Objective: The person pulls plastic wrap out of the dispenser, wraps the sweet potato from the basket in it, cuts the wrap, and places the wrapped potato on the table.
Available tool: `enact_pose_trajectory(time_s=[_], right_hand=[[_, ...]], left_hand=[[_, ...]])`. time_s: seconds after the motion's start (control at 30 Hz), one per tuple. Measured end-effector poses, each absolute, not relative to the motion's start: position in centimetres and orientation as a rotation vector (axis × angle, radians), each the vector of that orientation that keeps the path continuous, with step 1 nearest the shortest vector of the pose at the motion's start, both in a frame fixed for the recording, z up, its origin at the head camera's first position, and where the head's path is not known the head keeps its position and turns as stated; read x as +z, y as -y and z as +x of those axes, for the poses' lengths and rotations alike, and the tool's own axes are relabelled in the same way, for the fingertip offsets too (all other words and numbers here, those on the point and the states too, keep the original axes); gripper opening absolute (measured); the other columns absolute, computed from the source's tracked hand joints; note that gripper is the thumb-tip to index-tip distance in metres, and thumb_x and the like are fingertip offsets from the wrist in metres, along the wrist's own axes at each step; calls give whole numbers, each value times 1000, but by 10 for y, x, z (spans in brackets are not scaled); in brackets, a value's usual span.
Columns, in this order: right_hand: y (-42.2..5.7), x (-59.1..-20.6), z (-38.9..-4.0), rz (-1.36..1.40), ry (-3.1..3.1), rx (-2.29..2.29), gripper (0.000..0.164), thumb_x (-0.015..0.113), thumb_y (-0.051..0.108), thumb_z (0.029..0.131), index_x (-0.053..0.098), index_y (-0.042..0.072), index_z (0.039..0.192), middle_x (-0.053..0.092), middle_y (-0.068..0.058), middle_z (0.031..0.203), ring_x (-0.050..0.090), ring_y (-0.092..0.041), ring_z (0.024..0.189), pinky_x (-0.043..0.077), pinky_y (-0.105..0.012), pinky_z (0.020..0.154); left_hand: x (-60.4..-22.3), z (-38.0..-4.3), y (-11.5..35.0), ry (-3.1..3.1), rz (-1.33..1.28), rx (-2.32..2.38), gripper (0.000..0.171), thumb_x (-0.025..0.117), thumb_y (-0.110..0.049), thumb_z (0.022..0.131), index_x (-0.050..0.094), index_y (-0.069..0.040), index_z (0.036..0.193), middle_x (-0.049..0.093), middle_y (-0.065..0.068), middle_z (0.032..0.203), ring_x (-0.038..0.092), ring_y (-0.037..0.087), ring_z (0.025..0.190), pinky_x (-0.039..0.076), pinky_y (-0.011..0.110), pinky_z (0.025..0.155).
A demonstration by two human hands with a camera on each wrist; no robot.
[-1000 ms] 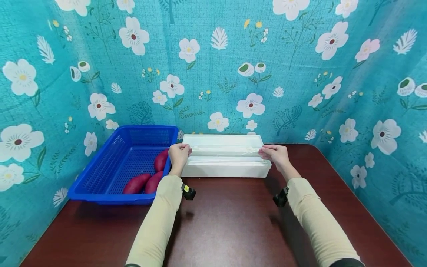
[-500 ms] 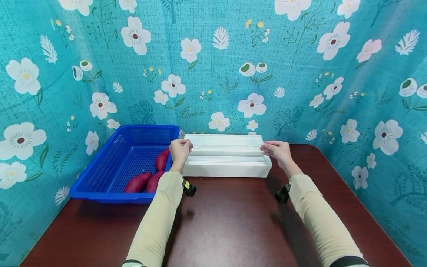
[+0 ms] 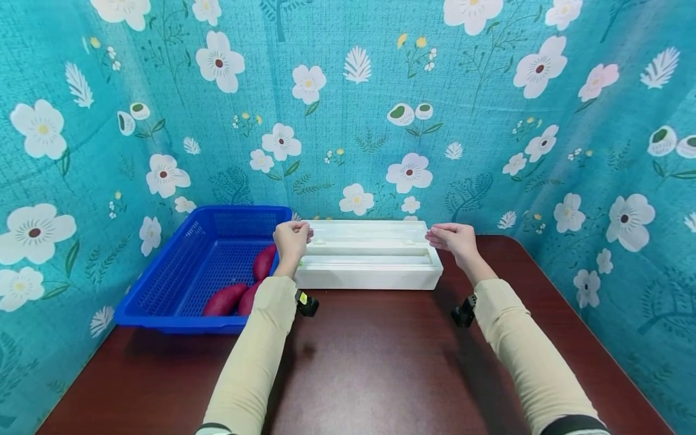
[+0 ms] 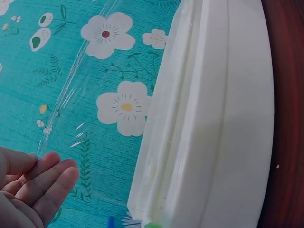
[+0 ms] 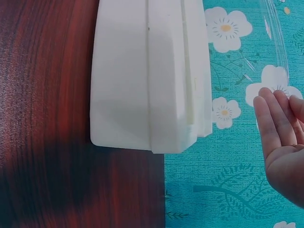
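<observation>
A long white cling film dispenser [image 3: 367, 279] lies at the back of the table with its lid tipped back. My left hand [image 3: 292, 244] is above its left end, and my right hand [image 3: 455, 241] is above its right end. Between them stretches a sheet of clear cling film [image 4: 78, 130], faint in the head view. Thumb and forefinger of the left hand pinch one corner of its edge. At the other corner, the right thumb and forefinger pinch the film [image 5: 280, 47], the remaining right fingers held straight. The wrist views show the film's edge raised clear of the dispenser.
To the left stands a blue plastic basket [image 3: 203, 323] with several red-purple sweet potatoes [image 3: 225, 299], close beside the left forearm. A teal flowered cloth [image 3: 348, 121] hangs behind the dark brown table [image 3: 370, 362].
Both hands have risen slightly, drawing the film's edge up and away from the dispenser's front. More of the dispenser's inside shows. The basket and sweet potatoes stay put.
</observation>
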State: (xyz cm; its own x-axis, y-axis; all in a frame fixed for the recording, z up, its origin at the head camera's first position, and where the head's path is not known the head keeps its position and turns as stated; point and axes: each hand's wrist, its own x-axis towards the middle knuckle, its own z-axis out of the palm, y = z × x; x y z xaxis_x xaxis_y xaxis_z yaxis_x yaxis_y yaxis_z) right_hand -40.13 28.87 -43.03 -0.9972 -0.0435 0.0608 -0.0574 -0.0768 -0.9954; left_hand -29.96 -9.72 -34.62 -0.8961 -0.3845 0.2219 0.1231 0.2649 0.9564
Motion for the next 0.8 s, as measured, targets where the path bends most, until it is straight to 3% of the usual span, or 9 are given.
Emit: enact_pose_trajectory(time_s=[0.03, 0.17, 0.23, 0.27, 0.4, 0.43, 0.63, 0.8], right_hand=[[-279, -415, -388, 79, 2163, 2251, 32, 63, 13, 83, 61, -3, 110, 62, -21, 100, 62, -30, 89, 49, -41, 73], [-303, -461, -436, 89, 2138, 2192, 38, 68, 25, 79, 64, 3, 110, 65, -15, 99, 63, -27, 88, 51, -38, 68], [-300, -453, -431, 22, 2167, 2158, 39, 64, 24, 82, 61, -1, 113, 63, -17, 103, 61, -29, 92, 49, -39, 72], [-311, -471, -450, 50, 2138, 2185, 41, 67, 26, 80, 62, 1, 112, 65, -14, 100, 62, -27, 89, 50, -38, 69], [-311, -465, -447, 93, 2130, 2193, 42, 67, 28, 79, 62, 1, 111, 65, -12, 98, 63, -26, 89, 50, -37, 69], [-316, -477, -460, 97, 2131, 2162, 46, 69, 31, 76, 62, 3, 112, 66, -11, 98, 63, -25, 88, 50, -37, 67], [-296, -432, -419, 109, 2070, 2245, 29, 63, 15, 83, 64, 0, 108, 65, -16, 97, 63, -27, 85, 50, -40, 70], [-287, -408, -395, 215, 2013, 2262, 23, 65, 10, 81, 67, 2, 102, 66, -15, 90, 65, -25, 79, 51, -36, 66]], left_hand=[[-345, -299, 98, 2130, 229, -1667, 17, 56, -6, 87, 67, 6, 92, 66, 18, 82, 65, 25, 73, 52, 27, 61], [-342, -299, 98, 2135, 213, -1645, 17, 56, -7, 87, 68, 4, 91, 66, 17, 82, 65, 24, 73, 52, 28, 62], [-341, -299, 97, 2129, 204, -1634, 17, 55, -7, 87, 68, 4, 90, 66, 17, 81, 65, 25, 73, 52, 29, 62], [-341, -299, 97, 2123, 201, -1631, 17, 55, -7, 87, 68, 5, 90, 66, 17, 81, 65, 26, 73, 52, 29, 62], [-338, -298, 96, 2107, 188, -1616, 16, 56, -5, 86, 68, 5, 88, 66, 18, 80, 65, 29, 73, 52, 30, 61], [-338, -299, 96, 2107, 188, -1611, 16, 55, -5, 86, 68, 5, 88, 66, 18, 80, 65, 30, 74, 52, 30, 61], [-336, -298, 98, 2120, 165, -1570, 17, 55, -7, 87, 69, 3, 89, 67, 16, 81, 65, 26, 71, 52, 30, 63], [-332, -297, 98, 2099, 155, -1577, 16, 57, -6, 86, 69, 4, 89, 67, 16, 80, 65, 26, 71, 52, 28, 62]])
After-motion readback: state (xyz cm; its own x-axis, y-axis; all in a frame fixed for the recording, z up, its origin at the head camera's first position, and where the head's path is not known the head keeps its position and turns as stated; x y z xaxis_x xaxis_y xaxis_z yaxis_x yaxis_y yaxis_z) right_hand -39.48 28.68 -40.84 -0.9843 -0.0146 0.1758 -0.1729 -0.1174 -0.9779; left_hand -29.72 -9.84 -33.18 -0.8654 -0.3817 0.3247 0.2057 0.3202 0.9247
